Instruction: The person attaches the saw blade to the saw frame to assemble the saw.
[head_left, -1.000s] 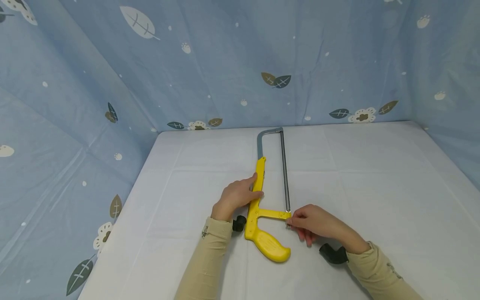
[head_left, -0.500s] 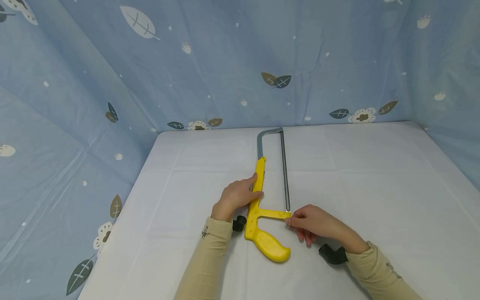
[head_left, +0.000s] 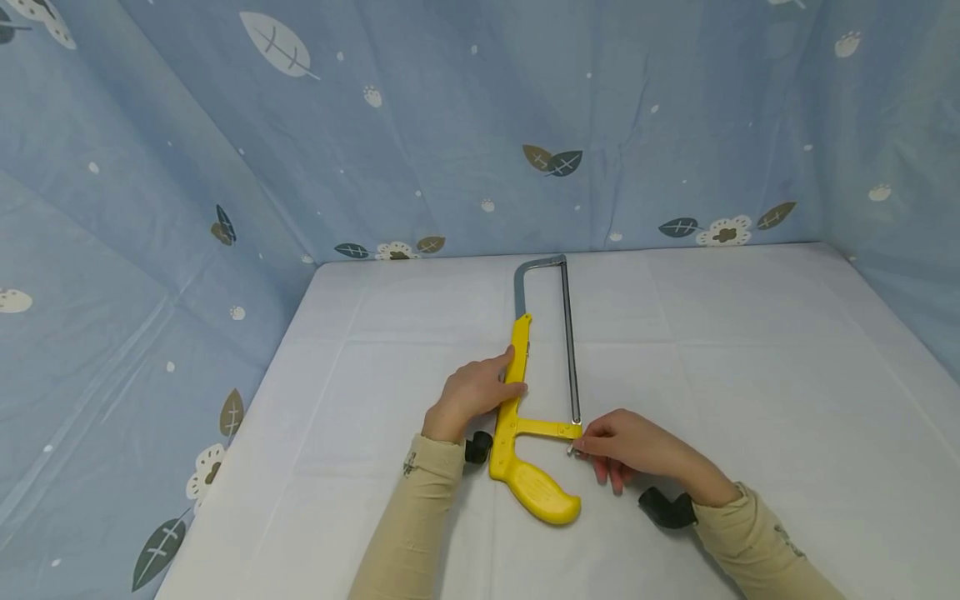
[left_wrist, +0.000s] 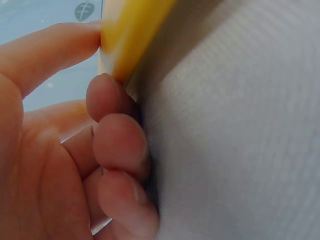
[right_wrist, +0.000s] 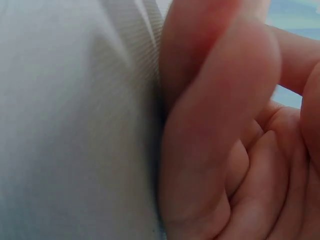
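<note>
A hacksaw [head_left: 537, 490] with a yellow frame and a grey front arm lies flat on the white-covered table, its handle toward me. Its metal blade bar [head_left: 570, 342] runs along the right side. My left hand [head_left: 471, 390] grips the frame's yellow spine between thumb and fingers; in the left wrist view, a blurred yellow part [left_wrist: 135, 35] shows at that thumb. At the near end of the bar, my right hand [head_left: 630, 442] pinches a small metal tightening nut [head_left: 572, 451], mostly covered by the fingertips. The right wrist view shows curled fingers [right_wrist: 215, 125] against the cloth, with the nut hidden.
A white cloth [head_left: 750, 375] covers the table. Blue patterned curtains [head_left: 450, 125] hang behind it and at both sides. Black wrist-worn devices [head_left: 666, 508] sit under both wrists.
The small metal nut at my right fingertips has turned, and those fingertips have shifted slightly. My left hand and the hacksaw have stayed in place.
</note>
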